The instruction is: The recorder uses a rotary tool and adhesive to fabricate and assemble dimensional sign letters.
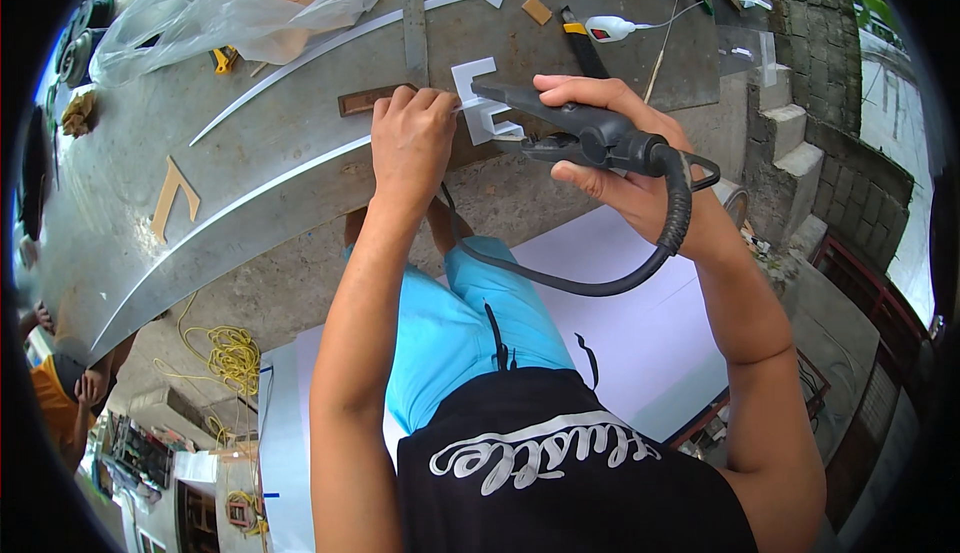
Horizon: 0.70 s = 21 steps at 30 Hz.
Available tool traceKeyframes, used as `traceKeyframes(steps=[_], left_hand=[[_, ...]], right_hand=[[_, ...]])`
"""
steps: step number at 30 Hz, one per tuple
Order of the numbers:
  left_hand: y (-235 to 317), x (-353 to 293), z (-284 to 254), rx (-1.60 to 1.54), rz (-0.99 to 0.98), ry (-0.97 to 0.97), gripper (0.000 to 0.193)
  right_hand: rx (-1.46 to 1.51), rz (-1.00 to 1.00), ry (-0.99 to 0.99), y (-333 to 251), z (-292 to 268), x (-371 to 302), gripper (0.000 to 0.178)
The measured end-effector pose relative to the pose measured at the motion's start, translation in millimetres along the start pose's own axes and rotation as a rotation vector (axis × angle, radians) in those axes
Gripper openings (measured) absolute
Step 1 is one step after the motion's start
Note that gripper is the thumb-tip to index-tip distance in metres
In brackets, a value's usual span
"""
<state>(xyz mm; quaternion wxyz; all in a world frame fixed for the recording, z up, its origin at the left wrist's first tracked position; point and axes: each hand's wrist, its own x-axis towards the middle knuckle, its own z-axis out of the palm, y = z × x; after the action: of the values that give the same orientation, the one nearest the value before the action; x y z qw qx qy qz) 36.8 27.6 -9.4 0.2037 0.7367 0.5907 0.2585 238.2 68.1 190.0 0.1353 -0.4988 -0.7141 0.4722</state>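
My left hand (412, 143) is closed over the near edge of the metal table, its fingers pinching a thin white strip that joins a white bent-strip piece (482, 121) with several short arms. In my right hand (640, 153) lies a black corded hair straightener (600, 139), its two jaws spread apart and pointing left. The upper jaw's tip overlaps the white piece, while the lower one sits just right of it. Whether the jaws touch it I cannot tell. A thick black cord loops down from the straightener's handle.
On the metal table (300, 123) lie long white curved strips (300, 71), a tan V-shaped piece (175, 198), a yellow-black cutter (582, 43) and a white bottle (608, 29). Clear plastic sheeting (230, 13) covers the far left. Yellow cord (235, 358) coils on the ground. Another person (65, 398) is at far left.
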Motion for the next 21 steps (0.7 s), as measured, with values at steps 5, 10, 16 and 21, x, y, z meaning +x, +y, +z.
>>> traceKeyframes(steps=[5, 10, 16, 21], left_hand=[[-2.2, -1.5, 0.1, -0.001, -0.002, 0.011, 0.016], [1.8, 1.4, -2.8, -0.005, -0.007, -0.015, 0.016], [2.0, -0.9, -3.3, 0.002, -0.021, -0.022, 0.017], [3.9, -0.9, -4.1, 0.008, -0.030, -0.043, 0.017]], right_hand=[[0.066, 0.062, -0.016, 1.9, 4.9, 4.4, 0.051], [0.018, 0.032, 0.002, 8.1, 4.5, 3.2, 0.052], [-0.033, -0.008, -0.008, 7.7, 3.2, 3.7, 0.051], [-0.034, 0.017, -0.033, 4.7, 1.3, 4.8, 0.051]])
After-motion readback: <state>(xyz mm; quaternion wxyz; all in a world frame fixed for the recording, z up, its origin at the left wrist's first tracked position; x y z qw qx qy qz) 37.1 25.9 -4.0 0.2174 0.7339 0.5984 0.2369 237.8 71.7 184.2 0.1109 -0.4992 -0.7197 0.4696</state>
